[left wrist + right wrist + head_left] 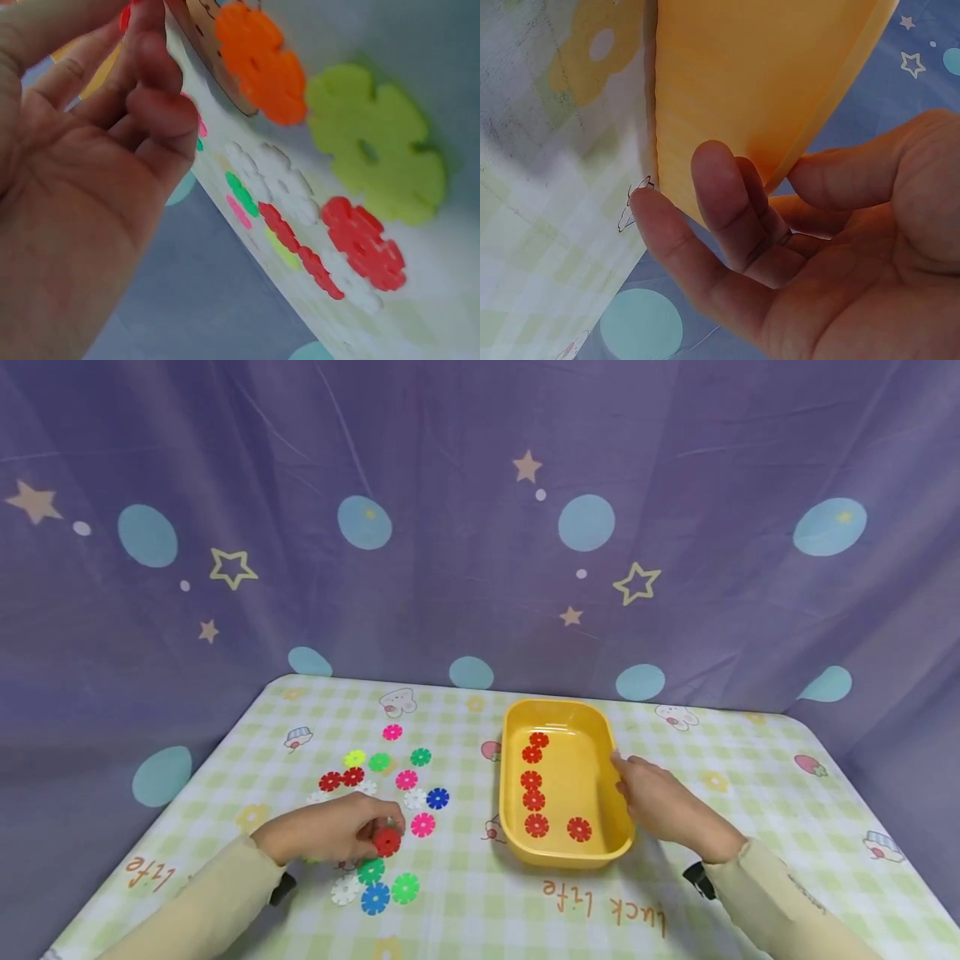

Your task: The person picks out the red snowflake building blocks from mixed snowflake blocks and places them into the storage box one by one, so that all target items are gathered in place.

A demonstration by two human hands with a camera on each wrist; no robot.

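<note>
Yellow box (555,860) stands just right of the middle of the tabletop (750,802), its far end near the far edge. It is shallow and glossy, an oblong with rounded corners and a smooth rim. Flat on its floor lie six red discs (531,780), five in a rough line along the left wall and one apart from them, near the right corner of the near end. The right hand (656,789) pinches the rim of the box's right wall between thumb and finger, with two other fingers reaching along the outside. The left hand (337,831) is over the left part of the tabletop, fingertips drawn together on a held disc (387,842). That disc is bright red, flat and round, with a notched edge; whether it touches the cloth I cannot tell. Between the tabletop's left edge and the box lie loose discs of the same kind: a red pair (341,778) towards the far edge, pink discs (423,824) nearer the box, a dark blue disc (438,798) beside them, and a green disc (405,888) towards the near edge
</note>
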